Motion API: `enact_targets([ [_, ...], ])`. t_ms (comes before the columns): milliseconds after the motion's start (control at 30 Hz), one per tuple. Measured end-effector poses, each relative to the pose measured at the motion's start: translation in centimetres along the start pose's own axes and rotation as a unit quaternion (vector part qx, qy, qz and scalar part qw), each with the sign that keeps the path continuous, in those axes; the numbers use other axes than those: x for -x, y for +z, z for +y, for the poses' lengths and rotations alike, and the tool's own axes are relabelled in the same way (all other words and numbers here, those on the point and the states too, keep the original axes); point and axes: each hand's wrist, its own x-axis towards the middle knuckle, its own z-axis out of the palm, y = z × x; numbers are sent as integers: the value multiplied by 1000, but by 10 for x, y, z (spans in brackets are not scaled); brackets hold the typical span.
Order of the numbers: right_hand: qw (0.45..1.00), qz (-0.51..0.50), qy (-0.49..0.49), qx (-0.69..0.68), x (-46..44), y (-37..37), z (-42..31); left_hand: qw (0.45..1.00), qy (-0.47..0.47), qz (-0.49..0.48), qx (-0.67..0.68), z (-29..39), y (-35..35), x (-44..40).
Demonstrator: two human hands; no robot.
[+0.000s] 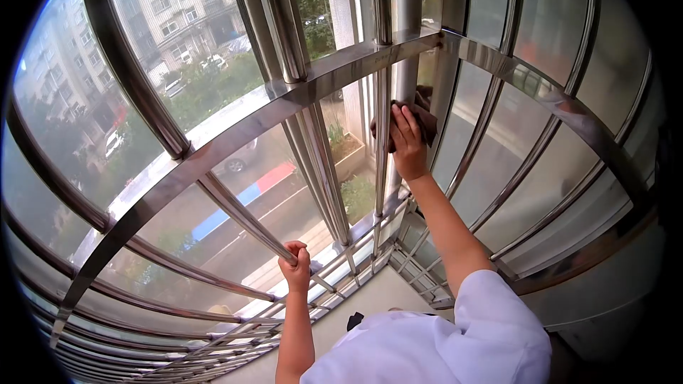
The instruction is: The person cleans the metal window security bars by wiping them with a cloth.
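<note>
My right hand point(408, 144) reaches forward to the corner of the window, its fingers laid over a dark brown cloth point(429, 122). It presses the cloth flat near the corner frame, behind a thin upright metal bar point(382, 110). A dark reflection of the cloth shows in the surface beyond. Lower down, my left hand point(295, 267) is closed around a slanting steel bar point(245, 219) of the window guard. Something small and whitish shows beside that hand; I cannot make out what it is.
Steel bars and a wide horizontal band point(228, 135) run across the windows on both sides. A lower grille point(235, 338) borders a pale ledge point(363, 299). Frosted panes point(469, 139) stand at right. Through the glass are a building point(171, 0), parked cars and greenery.
</note>
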Motion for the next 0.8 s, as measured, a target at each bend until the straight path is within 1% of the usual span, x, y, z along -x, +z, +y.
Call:
enact_targets([
  [67,999,-34,3,-1,66,6,-8,1000,-4,-19,23,0,-3,0],
  [133,994,-105,29,-11,117,1,-20,1000,-2,-19,24,-1,-3,1],
  [200,985,-154,65,-38,141,-5,-29,999,4,-22,28,-1,-3,0],
  [233,985,-158,67,-37,148,-5,-31,999,6,-21,27,0,-2,0],
  [300,964,-203,147,-87,155,-2,-33,999,4,-19,29,1,-1,-1],
  [333,959,-222,148,-91,147,-6,-33,999,5,-15,30,0,-1,0],
  [400,919,-333,170,-121,124,-13,-23,1000,5,-12,26,-1,-1,-1],
  [433,886,-368,224,-168,115,-11,-12,1000,8,-12,27,-1,-1,-1],
  [500,955,-189,156,-167,79,-32,-13,999,11,-13,27,-5,-3,0],
  [533,976,-104,114,-157,62,-43,-15,1000,4,-8,27,-5,-2,0],
  [600,990,-9,41,-131,52,-52,-16,1000,15,4,14,-2,-1,1],
  [667,992,-29,46,-118,73,-44,-16,1000,10,12,12,-4,0,1],
  [733,984,-134,74,-95,104,-24,-14,999,30,8,24,-4,0,0],
  [767,976,-180,74,-99,121,-17,-17,999,25,5,25,-3,-1,0],
  [800,954,-244,120,-126,143,-11,-22,999,24,6,23,-2,-1,1],
])
